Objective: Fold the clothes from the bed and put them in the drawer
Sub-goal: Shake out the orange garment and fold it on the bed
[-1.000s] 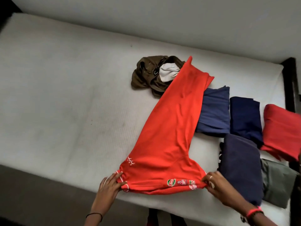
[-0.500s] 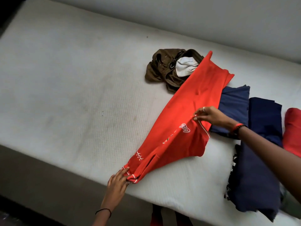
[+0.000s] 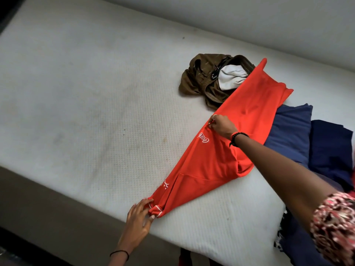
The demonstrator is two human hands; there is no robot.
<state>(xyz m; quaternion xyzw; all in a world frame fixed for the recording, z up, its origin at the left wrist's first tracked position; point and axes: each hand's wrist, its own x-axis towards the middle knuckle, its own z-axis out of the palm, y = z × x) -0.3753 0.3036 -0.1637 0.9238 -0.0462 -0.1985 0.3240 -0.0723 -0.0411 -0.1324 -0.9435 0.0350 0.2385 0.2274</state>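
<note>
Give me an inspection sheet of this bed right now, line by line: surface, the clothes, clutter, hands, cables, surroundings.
Surface: white mattress, bare, with faint stains.
Job's things: red shirt lies diagonally, partly folded, its far end over the edge of a crumpled brown garment and a blue folded piece; a navy folded piece lies to the right of the blue one.
Clutter: nothing seen.
Hands: left hand pinches the shirt's near sleeve end at the mattress edge; right hand pinches the shirt's edge at mid-length.
Cables: nothing seen.
Surroundings: pale wall behind the bed; no drawer in view.
</note>
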